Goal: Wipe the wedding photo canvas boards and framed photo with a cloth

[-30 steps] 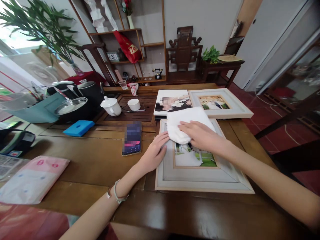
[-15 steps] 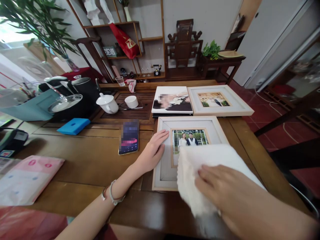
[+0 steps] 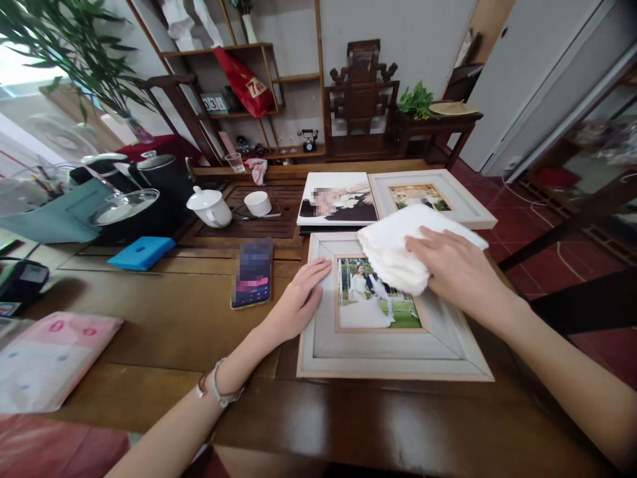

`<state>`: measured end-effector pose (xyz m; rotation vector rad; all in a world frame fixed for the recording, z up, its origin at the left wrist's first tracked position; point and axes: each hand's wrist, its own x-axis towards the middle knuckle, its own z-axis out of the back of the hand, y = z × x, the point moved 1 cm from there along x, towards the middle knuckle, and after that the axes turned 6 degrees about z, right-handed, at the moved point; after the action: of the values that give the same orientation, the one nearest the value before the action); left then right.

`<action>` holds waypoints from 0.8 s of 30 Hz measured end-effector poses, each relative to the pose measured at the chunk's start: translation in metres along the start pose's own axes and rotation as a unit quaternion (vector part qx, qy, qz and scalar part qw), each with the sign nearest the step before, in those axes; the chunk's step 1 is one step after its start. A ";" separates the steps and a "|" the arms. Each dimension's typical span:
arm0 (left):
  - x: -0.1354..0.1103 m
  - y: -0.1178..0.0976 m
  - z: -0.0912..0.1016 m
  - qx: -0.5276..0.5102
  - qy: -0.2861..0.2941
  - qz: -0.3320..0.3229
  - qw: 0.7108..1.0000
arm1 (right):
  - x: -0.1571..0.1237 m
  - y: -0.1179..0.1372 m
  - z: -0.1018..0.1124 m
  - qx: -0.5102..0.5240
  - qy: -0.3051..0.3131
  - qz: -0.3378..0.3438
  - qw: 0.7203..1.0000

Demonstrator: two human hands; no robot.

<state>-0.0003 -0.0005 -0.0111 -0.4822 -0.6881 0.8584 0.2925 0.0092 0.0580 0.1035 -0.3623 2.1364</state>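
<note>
A pale picture frame point(image 3: 318, 355) lies flat on the wooden table, with a photo point(image 3: 368, 302) of two people in its middle. My left hand point(image 3: 301, 295) rests on the frame's left edge, its fingers stretched out flat and the thumb apart. In my right hand point(image 3: 452, 269) is a white cloth point(image 3: 413, 236), bunched and folded, pressed over the frame's upper right part. The cloth hides the photo's top right corner and that part of the frame. Just behind lie a second framed photo point(image 3: 480, 212) and a white-edged picture panel point(image 3: 348, 178).
Left of the frame lies a phone point(image 3: 253, 273), beyond it a blue block point(image 3: 141, 253). A lidded white teapot point(image 3: 209, 207) and a white cup point(image 3: 257, 204) stand on the tea tray point(image 3: 279, 229). A pink-and-white packet point(image 3: 54, 358) lies at the left.
My right hand has moved the cloth away from me, from the frame's lower right up to its top right, uncovering the lower photo. My left hand stays on the frame's left edge.
</note>
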 end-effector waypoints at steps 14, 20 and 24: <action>-0.001 0.002 -0.002 -0.001 -0.001 0.003 1.000 | -0.062 0.079 0.048 0.091 0.082 0.162 0.979; -0.002 0.002 -0.002 0.000 -0.006 -0.011 1.000 | -0.045 0.068 0.039 0.108 0.087 0.125 0.982; -0.001 0.002 -0.002 0.000 -0.003 -0.014 1.000 | 0.000 0.037 0.009 0.033 0.044 0.035 0.998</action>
<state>-0.0008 -0.0008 -0.0140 -0.4700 -0.6996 0.8344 0.2616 -0.0129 0.0580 0.0358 -0.2467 2.2143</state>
